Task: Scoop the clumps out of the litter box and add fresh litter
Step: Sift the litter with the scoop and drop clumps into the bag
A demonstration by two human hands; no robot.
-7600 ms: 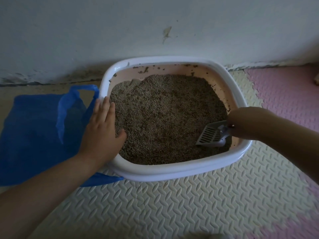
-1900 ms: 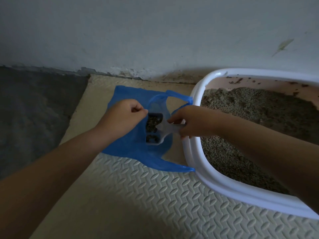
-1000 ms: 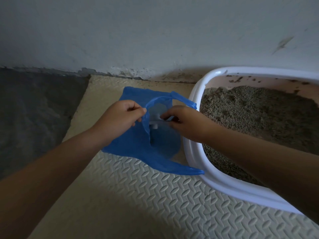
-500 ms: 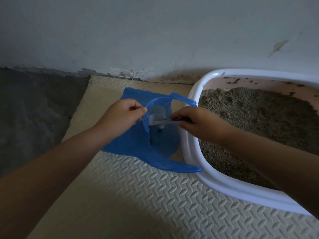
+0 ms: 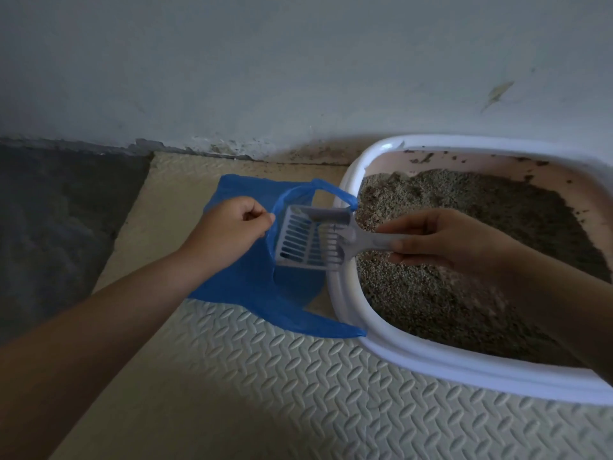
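A white-rimmed litter box [image 5: 345, 293] with a pink inside stands at the right, filled with grey-brown litter [image 5: 447, 287]. To its left a blue plastic bag [image 5: 238, 280] lies on the floor mat. My left hand [image 5: 232, 227] pinches the bag's rim and holds its mouth open. My right hand [image 5: 441, 240] grips the handle of a grey slotted scoop [image 5: 308, 240]. The scoop's head is level over the bag's mouth and looks empty.
A cream foam mat [image 5: 265, 376] with a raised pattern covers the floor in front. Bare dark floor [image 5: 56, 227] lies at the far left. A pale wall [image 5: 265, 78] with a stained foot runs right behind the box and bag.
My right hand has drawn the scoop up out of the bag and turned it face up; its dark clumps are gone. My left hand has stayed on the bag's rim.
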